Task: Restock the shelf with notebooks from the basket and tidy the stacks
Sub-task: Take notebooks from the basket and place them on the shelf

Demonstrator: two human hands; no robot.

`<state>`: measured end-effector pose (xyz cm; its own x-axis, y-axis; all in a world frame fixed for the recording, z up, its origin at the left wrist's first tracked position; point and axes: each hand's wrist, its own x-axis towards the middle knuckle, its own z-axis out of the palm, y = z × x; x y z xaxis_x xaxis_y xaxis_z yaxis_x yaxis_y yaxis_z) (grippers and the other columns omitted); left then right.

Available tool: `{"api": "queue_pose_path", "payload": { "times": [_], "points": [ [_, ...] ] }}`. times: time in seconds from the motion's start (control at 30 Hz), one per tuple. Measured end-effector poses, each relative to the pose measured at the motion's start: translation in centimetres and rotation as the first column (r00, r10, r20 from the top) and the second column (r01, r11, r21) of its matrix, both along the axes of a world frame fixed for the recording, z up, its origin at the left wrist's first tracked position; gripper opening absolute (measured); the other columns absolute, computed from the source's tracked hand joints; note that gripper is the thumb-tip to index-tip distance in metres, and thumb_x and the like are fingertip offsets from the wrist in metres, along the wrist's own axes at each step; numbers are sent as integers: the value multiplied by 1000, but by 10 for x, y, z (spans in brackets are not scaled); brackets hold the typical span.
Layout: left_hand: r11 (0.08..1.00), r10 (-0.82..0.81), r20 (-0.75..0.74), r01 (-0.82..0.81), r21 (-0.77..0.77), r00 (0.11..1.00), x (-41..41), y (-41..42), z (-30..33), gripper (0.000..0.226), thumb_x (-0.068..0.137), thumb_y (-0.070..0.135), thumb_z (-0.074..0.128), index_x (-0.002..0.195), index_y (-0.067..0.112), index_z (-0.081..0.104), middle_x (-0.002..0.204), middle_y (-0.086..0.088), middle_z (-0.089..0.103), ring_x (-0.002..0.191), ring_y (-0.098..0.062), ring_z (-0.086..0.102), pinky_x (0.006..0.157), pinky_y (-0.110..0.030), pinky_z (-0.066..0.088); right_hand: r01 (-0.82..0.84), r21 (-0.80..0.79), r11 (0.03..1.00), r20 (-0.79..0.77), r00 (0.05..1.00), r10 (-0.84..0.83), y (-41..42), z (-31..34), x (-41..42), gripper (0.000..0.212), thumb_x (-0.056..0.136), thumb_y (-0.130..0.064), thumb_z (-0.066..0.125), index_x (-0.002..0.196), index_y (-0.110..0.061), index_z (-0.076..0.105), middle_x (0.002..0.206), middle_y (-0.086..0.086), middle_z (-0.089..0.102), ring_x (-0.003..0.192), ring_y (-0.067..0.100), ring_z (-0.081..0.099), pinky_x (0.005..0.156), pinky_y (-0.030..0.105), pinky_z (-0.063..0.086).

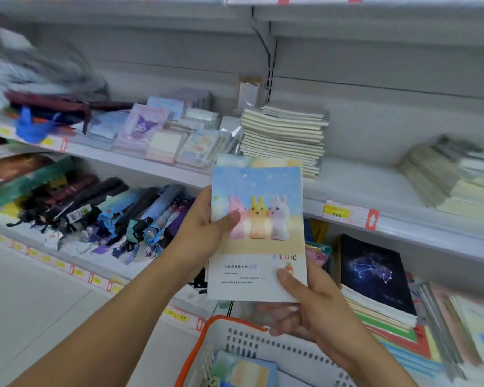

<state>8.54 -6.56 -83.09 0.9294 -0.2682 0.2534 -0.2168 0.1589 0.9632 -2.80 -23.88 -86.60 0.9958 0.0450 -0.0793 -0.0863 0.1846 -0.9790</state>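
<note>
Both hands held the rabbit-cover notebooks upright above the basket, left hand pinching the left edge, right hand gripping the near-right corner, long axis pointing toward the bare shelf beyond.

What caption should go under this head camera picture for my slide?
Both hands, left hand and right hand, hold a pastel three-bunny notebook above a white plastic basket with orange rim, facing the white shop shelf.

Notebook above basket, before shelf; umbrellas left.
</note>
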Motion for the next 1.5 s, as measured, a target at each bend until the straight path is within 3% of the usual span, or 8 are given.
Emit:
{"api": "queue_pose_path", "payload": {
  "times": [0.27, 0.53, 0.8, 0.97, 1.1, 1.23, 1.3, 1.5],
  "points": [
    [996, 34, 31, -31, -89, 999, -2, -12, 32, 32, 94, 46, 48, 127, 45, 50, 116, 10, 69, 102, -13, 69, 87, -43, 56, 264, -15, 964, 215, 943, -255, 4, 50, 23, 20, 104, -11, 44, 121, -10, 56, 78, 17, 71, 45, 18, 58, 37, 23, 47],
    [992, 12, -118, -26, -120, 993, 4, -6, 29, 40, 98, 46, 36, 134, 31, 47, 112, 0, 71, 96, -17, 71, 78, -38, 59, 326, 309, 893, 86, 926, -368, -62, 193, 167, 21, 104, 1, 40, 123, 7, 47, 102, 22, 63, 50, 20, 69, 46, 20, 54],
    [996, 83, -192, -88, -22, 978, 10, 2, 18, 31, 102, 40, 36, 123, 27, 54, 105, -1, 73, 92, -23, 72, 83, -46, 58, 519, -420, 744, 187, 852, -489, -82, 206, 220, 24, 97, -2, 59, 119, 6, 55, 105, 19, 63, 58, 25, 68, 54, 33, 62],
    [897, 226, -63, -183, 401, 972, 11, 11, 3, 25, 97, 38, 54, 89, 17, 66, 87, -7, 72, 74, -20, 70, 75, -41, 57, 679, -345, 648, 669, 662, -337, -31, 110, 133, 8, 95, -12, 58, 98, -8, 64, 82, 8, 66, 54, 21, 64, 45, 28, 49],
    [499, -63, 165, -112, 860, 984, 12, 18, -22, 24, 92, 43, 58, 86, 21, 66, 83, 4, 67, 84, -16, 64, 74, -29, 49, 194, -744, 639, 141, 981, -134, 2, -79, 65, 37, 89, -39, 70, 72, -8, 60, 62, 9, 62, 53, 22, 60, 56, 41, 56],
    [162, -364, -12, 76, 984, 931, 3, 14, -29, 27, 94, 43, 57, 101, 21, 69, 89, 8, 62, 89, -12, 59, 84, -27, 46, -337, -696, 634, -595, 765, -247, 7, -242, 5, 79, 63, -72, 77, 112, -15, 55, 108, 3, 61, 90, 17, 64, 70, 33, 55],
    [97, -376, -81, 127, 987, 923, 0, 11, -30, 28, 95, 42, 55, 106, 20, 68, 90, 11, 62, 80, -7, 56, 86, -25, 46, -306, -712, 632, -603, 727, -327, 14, -283, -19, 108, 53, -70, 83, 134, -13, 39, 131, 7, 50, 112, 24, 59, 83, 38, 55],
    [140, -350, -164, 225, 964, 922, 5, 11, -40, 30, 93, 44, 57, 107, 20, 67, 97, 5, 71, 83, -11, 69, 88, -33, 52, -47, -750, 659, -448, 769, -456, 22, -302, -37, 77, 63, -32, 93, 120, -10, 46, 117, 7, 61, 105, 30, 63, 77, 35, 52]
  ]
}}
